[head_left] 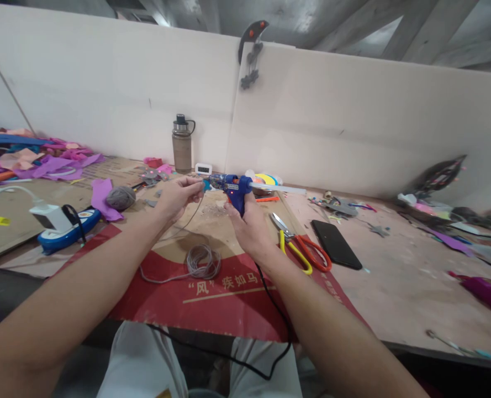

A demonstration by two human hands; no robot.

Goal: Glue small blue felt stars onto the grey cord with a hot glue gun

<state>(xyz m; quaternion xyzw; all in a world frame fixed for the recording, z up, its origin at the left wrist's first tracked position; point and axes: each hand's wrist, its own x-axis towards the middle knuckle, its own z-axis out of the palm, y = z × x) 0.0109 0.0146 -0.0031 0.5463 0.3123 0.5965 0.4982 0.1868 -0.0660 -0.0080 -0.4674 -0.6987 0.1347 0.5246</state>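
Note:
My right hand (247,221) is wrapped round the handle of a blue hot glue gun (237,193), with a pale glue stick (278,188) jutting from its back. The gun's nozzle points left, close to a small blue piece (206,185) that my left hand (183,194) pinches between thumb and fingers. Whether the nozzle touches this piece I cannot tell. A thin grey cord hangs down from near my left fingers toward a loose coil of grey cord (204,261) on the red printed sheet (166,301). The gun's black cable runs down over the table's front edge.
Yellow- and red-handled scissors (305,251) and a black phone (336,244) lie to the right. On the left are a blue power strip (69,231), a grey yarn ball (121,197) and felt scraps (65,167). A bottle (182,146) stands by the white board.

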